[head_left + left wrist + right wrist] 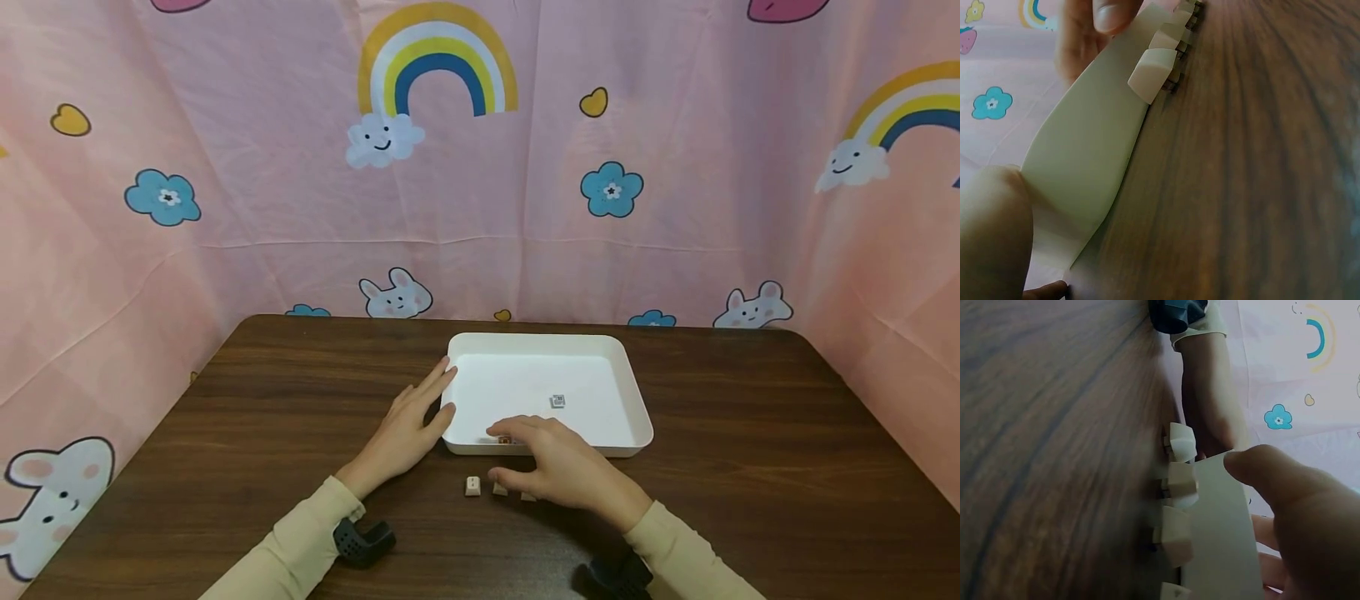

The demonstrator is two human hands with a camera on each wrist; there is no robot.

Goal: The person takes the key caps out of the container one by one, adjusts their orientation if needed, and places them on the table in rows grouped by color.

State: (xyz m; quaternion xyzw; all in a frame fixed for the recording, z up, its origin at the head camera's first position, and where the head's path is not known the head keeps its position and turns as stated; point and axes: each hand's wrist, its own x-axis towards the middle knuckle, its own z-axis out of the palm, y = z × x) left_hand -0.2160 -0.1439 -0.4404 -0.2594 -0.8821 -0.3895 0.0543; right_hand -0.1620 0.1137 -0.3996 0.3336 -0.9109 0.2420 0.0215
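A white rectangular tray (540, 367) lies on the table. My left hand (405, 429) rests at its left side, fingers straight along the rim and thumb by the front left corner. My right hand (566, 467) reaches over the front rim, fingertips inside the tray and thumb outside it, apart from the fingers. Under those fingertips shows a small brownish piece (505, 440), partly hidden. A small grey square piece (557, 402) lies on the tray floor. Before the front wall stands a row of several cream keycaps (472, 487) with dark parts beneath (1179, 537), some hidden by my right hand.
The dark wood-grain table (750, 450) runs out on both sides of the tray. A pink printed cloth (525, 208) hangs behind and along the sides. Black cameras (363, 543) are strapped to both wrists.
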